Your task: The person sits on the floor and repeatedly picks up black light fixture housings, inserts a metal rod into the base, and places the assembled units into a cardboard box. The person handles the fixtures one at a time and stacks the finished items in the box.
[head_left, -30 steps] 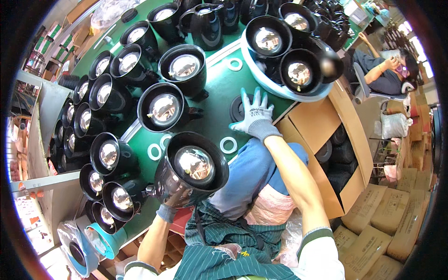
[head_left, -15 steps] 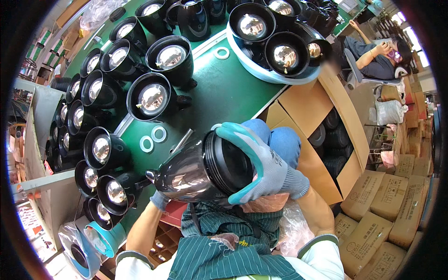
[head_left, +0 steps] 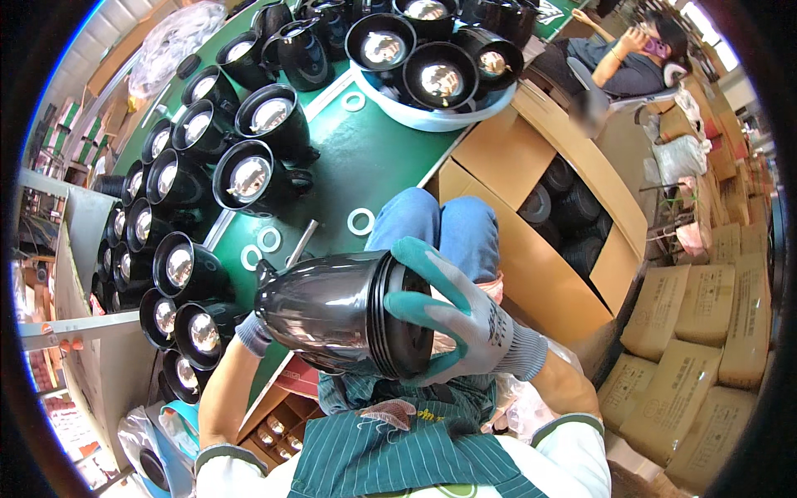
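A glossy black jug (head_left: pixel 324 307) lies on its side in front of my apron, its spout end to the left. At its right end is a ridged black base (head_left: pixel 405 319). My right hand (head_left: pixel 469 328), in a grey and teal glove, is wrapped over this base with thumb and fingers spread round its rim. Of my left hand (head_left: pixel 254 334) only the grey glove cuff and wrist show at the spout end; its fingers are hidden behind the jug, which it supports. Just beyond the jug, a metal rod (head_left: pixel 302 242) and white rings (head_left: pixel 360 221) lie on the green table (head_left: pixel 357 162).
Several black jugs with silvery liners (head_left: pixel 249 178) crowd the table's left side. A light-blue basin (head_left: pixel 440 121) holds more. At right, an open cardboard box (head_left: pixel 498 166) contains black round parts, near stacked cartons (head_left: pixel 685 357). A seated person (head_left: pixel 618 66) is at far right.
The jug has swung so its base faces more to the right and its open-looking end shows less. My right hand's fingers have shifted round the base. The whole view has also shifted.
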A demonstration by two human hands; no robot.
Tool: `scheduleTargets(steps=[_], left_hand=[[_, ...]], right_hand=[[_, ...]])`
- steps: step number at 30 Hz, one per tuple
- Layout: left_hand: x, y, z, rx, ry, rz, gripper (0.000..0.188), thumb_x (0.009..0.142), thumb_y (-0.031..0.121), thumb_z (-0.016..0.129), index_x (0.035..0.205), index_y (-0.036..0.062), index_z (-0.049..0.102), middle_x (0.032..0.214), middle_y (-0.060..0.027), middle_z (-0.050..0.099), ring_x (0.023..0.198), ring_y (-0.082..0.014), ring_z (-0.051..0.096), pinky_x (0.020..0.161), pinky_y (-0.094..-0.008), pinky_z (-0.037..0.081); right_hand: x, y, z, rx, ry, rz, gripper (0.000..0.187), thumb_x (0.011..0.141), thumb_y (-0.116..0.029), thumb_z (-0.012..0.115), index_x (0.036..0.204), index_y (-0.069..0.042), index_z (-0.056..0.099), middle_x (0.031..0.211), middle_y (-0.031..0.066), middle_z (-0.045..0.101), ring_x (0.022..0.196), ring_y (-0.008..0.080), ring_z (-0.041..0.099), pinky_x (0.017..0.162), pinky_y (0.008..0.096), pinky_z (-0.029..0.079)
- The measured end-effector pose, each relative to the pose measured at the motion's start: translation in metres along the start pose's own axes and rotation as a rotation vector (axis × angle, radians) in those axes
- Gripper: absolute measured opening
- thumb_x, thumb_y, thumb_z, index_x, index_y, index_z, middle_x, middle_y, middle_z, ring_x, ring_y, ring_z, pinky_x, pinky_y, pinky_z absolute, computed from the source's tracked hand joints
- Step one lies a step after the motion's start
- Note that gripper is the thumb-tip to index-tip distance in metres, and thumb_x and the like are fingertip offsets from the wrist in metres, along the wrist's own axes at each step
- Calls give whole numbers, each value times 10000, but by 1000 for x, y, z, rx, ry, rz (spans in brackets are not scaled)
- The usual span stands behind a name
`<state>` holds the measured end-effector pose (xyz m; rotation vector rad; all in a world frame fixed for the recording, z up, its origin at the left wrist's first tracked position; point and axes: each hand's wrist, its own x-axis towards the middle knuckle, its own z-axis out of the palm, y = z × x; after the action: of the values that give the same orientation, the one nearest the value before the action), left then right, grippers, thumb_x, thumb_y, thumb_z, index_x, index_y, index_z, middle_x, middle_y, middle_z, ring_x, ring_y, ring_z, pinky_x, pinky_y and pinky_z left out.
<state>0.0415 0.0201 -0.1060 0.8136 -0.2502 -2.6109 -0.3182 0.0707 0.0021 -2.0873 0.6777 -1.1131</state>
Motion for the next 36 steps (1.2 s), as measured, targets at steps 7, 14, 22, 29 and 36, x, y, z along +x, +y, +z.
scheduleTargets(steps=[7,14,22,29,36], left_hand=[[-2,-1,17,160,1,-2,542,1078,288,512,1544,24,429,1530,-200,513,1323,-359,583,1086,-551,521],[8,-4,16,501,79,47,569,1086,342,482,1560,34,413,1574,-205,460,1361,-401,543,1093,-591,504],[-1,-12,-3,492,164,313,622,933,250,758,1456,-6,540,1437,-161,607,1261,-279,628,1049,-440,552],[-16,33,127,2291,102,1506,317,702,88,737,1014,42,770,978,-120,757,888,-291,758,744,-365,614],[1,14,41,1264,477,933,283,896,139,720,1135,-14,714,1023,-59,719,948,-151,690,892,-299,561]], right_hand=[[-13,-30,-23,46,104,88,1155,585,-409,1017,1540,-109,440,1588,339,354,1458,524,388,1156,571,394],[-21,-8,-9,-70,113,-26,1248,571,-473,997,1587,-147,349,1588,352,347,1456,534,391,1165,580,392],[-8,-12,-27,-82,-41,232,1166,616,-500,956,1577,-129,411,1638,260,310,1484,434,386,1167,515,410],[-111,109,36,1041,206,1018,789,977,-534,642,1551,-33,436,1383,196,630,1237,304,633,1066,414,510],[-20,-2,-19,-230,112,294,1128,828,-725,710,1619,-32,303,1649,279,293,1508,408,368,1189,523,364]])
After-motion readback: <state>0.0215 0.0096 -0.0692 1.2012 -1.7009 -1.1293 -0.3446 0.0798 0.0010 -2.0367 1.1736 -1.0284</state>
